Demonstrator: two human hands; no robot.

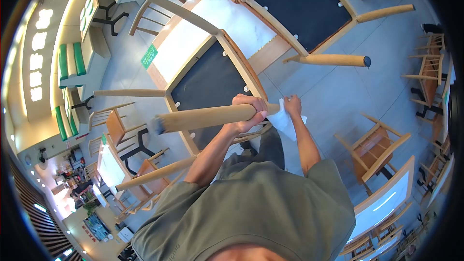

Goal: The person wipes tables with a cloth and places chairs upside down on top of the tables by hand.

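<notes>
Clock positions are taken from the left hand. The left hand is wrapped around a round wooden chair leg, fingers curled fully over it, the leg's darker end pointing toward nine o'clock. The right hand, just beside it at three o'clock, has its fingers bunched narrowly on a white cloth, which hangs below it; whether the cloth touches the leg cannot be determined. The upturned wooden chair shows its dark seat underside at ten o'clock, with small pale round fittings along the seat edge. A second upturned chair lies at one o'clock. A white-topped table with wooden borders is visible at eleven o'clock, bearing a green printed card at its edge. Another wooden chair stands well apart, between three and four o'clock.
</notes>
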